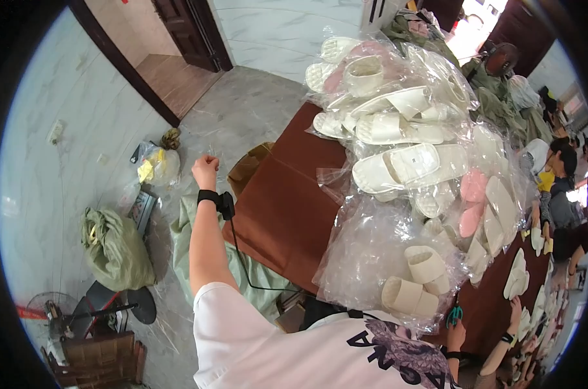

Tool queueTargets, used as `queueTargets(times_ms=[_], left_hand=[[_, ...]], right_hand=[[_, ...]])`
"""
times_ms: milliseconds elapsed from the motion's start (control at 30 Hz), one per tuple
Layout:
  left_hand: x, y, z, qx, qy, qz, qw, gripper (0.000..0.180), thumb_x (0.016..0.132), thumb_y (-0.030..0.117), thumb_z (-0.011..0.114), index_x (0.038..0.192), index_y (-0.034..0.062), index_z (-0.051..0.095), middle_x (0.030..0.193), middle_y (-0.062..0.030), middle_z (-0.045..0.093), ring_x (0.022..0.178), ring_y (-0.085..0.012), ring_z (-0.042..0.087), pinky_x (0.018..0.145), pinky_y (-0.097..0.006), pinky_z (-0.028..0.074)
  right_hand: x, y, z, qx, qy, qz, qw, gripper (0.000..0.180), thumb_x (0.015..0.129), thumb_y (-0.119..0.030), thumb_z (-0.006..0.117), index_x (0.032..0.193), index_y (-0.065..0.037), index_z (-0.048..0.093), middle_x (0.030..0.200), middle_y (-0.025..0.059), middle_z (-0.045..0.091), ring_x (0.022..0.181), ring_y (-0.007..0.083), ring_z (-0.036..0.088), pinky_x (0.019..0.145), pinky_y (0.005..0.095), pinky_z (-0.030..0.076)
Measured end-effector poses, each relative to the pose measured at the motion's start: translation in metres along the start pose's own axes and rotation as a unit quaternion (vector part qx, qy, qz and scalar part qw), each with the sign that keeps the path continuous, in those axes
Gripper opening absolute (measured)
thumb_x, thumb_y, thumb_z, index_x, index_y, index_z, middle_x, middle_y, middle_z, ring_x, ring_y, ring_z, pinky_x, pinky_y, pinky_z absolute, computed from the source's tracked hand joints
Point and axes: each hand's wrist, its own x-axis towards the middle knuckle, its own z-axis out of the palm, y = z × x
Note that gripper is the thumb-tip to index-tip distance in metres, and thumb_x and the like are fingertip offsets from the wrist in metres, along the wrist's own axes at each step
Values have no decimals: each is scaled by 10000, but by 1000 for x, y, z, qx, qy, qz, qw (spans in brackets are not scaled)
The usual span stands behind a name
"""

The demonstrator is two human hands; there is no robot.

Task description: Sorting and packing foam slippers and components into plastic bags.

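Left grip (205,170): fist closed at 10 o'clock, pinching thin clear film. Right grip (455,335): closed around teal scissors (454,316), 4 o'clock, beside bagged slippers (418,285) on counter (287,214).

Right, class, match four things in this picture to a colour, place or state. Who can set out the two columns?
1 left hand
2 sack
3 table
4 bagged slipper mid-pile

A reddish brown
B white
C green, lying on the floor
D closed in a fist, held out over the floor

Pairs: 1-D, 2-C, 3-A, 4-B
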Motion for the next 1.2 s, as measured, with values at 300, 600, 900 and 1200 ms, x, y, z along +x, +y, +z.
queueTargets(times_ms=[300, 600, 900, 1200], left_hand=[[22, -92, 103, 170, -165, 7, 971, 630, 779, 462, 714, 1114, -64, 626, 1051, -265, 658, 1019, -412, 616, 872, -459, 489], [-158, 139, 73, 6, -43, 274, 961, 349, 910, 70, 592, 1247, -6, 539, 1315, -198, 497, 1238, -358, 463, 1017, -438, 390], [-372, 252, 111, -183, -502, 315, 784, 330, 853, 51, 629, 1173, 12, 560, 1196, -201, 565, 1129, -382, 522, 976, -417, 417], [-421, 250, 188, -87, -452, 387, 799, 348, 784, 31, 658, 1116, 33, 552, 1048, -176, 571, 983, -394, 556, 813, -450, 464]], right_hand=[[-29, -26, -23, 33, 59, -55, 996, 174, 840, -167, 584, 915, -11, 598, 864, 196, 638, 842, 408, 603, 749, 484, 474], [-17, -134, -51, 485, -41, -50, 872, 190, 926, -158, 581, 970, 6, 666, 716, 30, 647, 586, 97, 578, 542, 240, 470], [-14, -184, -48, 485, -304, -34, 820, 275, 880, -246, 661, 999, -6, 602, 699, 49, 591, 460, 103, 519, 426, 273, 428], [-39, -118, -122, 275, -48, -267, 922, 305, 872, -262, 637, 1103, -80, 558, 942, 174, 626, 919, 313, 623, 731, 379, 518]])
